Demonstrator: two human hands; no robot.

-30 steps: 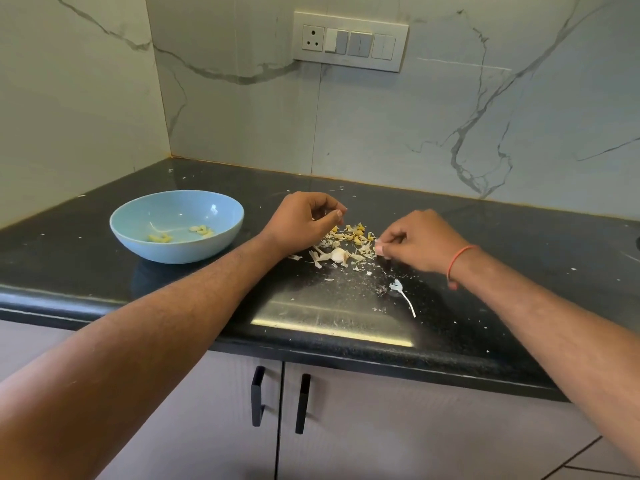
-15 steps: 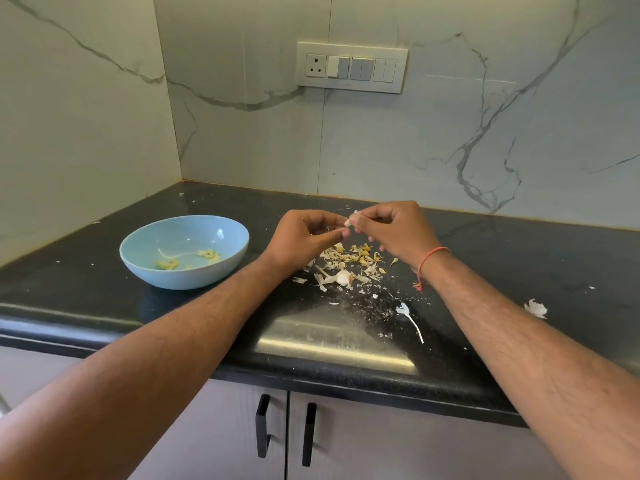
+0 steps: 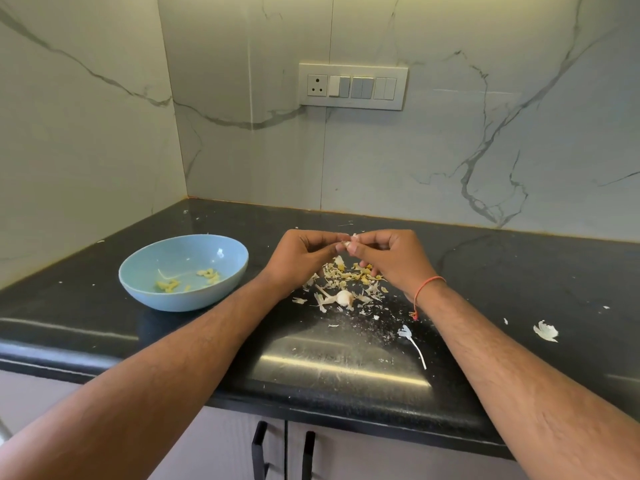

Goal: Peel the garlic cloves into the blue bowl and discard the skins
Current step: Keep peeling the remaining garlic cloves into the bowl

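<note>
pale blue bowl [image 3: 145,285], black countertop [image 3: 519,271]

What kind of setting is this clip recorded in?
Most likely a home kitchen: a black stone countertop above cabinet doors with dark handles, marble-look wall tiles with a socket and switch panel, and garlic skins beside a blue bowl.

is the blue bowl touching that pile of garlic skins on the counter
Apart. The head view shows bare black counter, crossed by the left forearm, between the blue bowl and the skin pile.

Hands [image 3: 346,252] together, garlic clove [image 3: 347,243] lifted.
</note>
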